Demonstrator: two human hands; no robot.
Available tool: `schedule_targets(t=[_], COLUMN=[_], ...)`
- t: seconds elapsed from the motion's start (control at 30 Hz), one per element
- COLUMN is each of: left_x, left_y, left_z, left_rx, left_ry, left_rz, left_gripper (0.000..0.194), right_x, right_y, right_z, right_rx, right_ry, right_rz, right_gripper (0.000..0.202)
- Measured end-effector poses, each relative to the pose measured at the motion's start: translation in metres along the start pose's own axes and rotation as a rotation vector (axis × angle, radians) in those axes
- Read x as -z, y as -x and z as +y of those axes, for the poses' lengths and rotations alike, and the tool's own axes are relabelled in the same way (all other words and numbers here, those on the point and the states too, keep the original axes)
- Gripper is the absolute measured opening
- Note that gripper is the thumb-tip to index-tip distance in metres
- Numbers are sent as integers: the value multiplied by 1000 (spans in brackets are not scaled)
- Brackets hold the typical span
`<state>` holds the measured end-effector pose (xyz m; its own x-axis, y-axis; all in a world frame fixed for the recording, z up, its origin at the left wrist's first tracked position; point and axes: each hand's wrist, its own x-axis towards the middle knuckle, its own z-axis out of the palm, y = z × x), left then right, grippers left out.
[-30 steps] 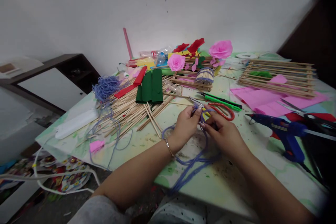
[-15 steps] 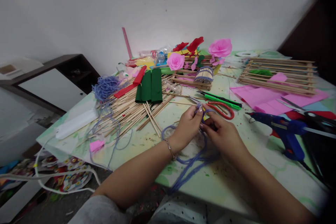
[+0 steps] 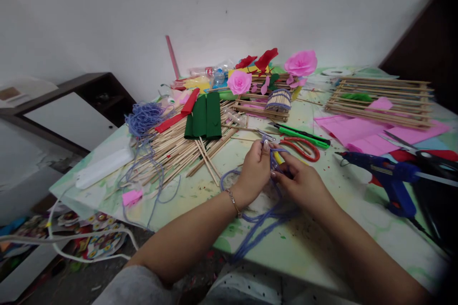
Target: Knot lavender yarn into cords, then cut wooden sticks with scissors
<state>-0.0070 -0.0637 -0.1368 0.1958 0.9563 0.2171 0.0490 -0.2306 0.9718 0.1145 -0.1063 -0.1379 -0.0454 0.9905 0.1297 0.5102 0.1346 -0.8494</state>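
Note:
Purple yarn [image 3: 258, 231] runs up from the table's front edge into my two hands. My left hand [image 3: 255, 171] pinches the yarn between thumb and fingers, near its upper end. Close beside it, my right hand [image 3: 304, 181] grips a strand with thumb and forefinger; part of the yarn is hidden behind the fingers. Just beyond the hands lie red-handled scissors [image 3: 304, 148] and a green utility knife [image 3: 304, 137]. To the left, a tangled heap of the same purple yarn [image 3: 145, 119] rests on the table.
Thin wooden sticks [image 3: 171, 152] spread across the left, with green rolled paper [image 3: 203, 116] on top. Pink paper flowers [image 3: 239, 82] stand at the back. A blue glue gun [image 3: 390, 176], black scissors [image 3: 425, 152] and a stick frame [image 3: 381, 100] lie at right.
My left hand has shifted slightly left with the yarn, and the gap between the hands has widened. More strands show between them.

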Motion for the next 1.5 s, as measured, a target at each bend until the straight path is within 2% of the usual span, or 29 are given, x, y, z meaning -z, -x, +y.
schedule_targets(t=[0.27, 0.47, 0.6, 0.73, 0.83, 0.9, 0.97, 1.07, 1.23, 1.4, 1.5], left_x=[-2, 1, 6, 8, 8, 7, 7, 6, 6, 8, 9], left_y=[6, 5, 0, -4, -3, -2, -2, -2, 1, 3, 2], left_z=[3, 5, 7, 6, 5, 5, 5, 5, 7, 9, 8], left_rx=[41, -31, -83, -92, -80, -83, -85, -77, -109, -191, -214], left_ry=[-160, -275, -220, -109, -82, -100, -117, -99, -93, -124, -117], left_rz=[42, 59, 24, 43, 46, 42, 38, 53, 87, 119, 106], left_gripper=[28, 29, 33, 36, 37, 37, 37, 37, 36, 35, 35], right_x=[0, 0, 7, 10, 9, 9, 11, 13, 11, 6, 6], right_y=[7, 8, 5, 2, 1, 0, 0, 0, 4, 9, 10], right_z=[-18, -20, -14, -11, -12, -14, -16, -18, -20, -21, -21], right_rx=[121, 94, 94, 102, -83, -185, -247, -305, -309, -416, -432], right_ry=[345, 337, 187, -32, -261, -370, -424, -516, -789, -1239, -1351], right_rz=[-32, -48, -32, 35, 8, -18, -29, -55, -228, -529, -626], right_gripper=[59, 61, 55, 45, 47, 41, 38, 45, 38, 26, 24])
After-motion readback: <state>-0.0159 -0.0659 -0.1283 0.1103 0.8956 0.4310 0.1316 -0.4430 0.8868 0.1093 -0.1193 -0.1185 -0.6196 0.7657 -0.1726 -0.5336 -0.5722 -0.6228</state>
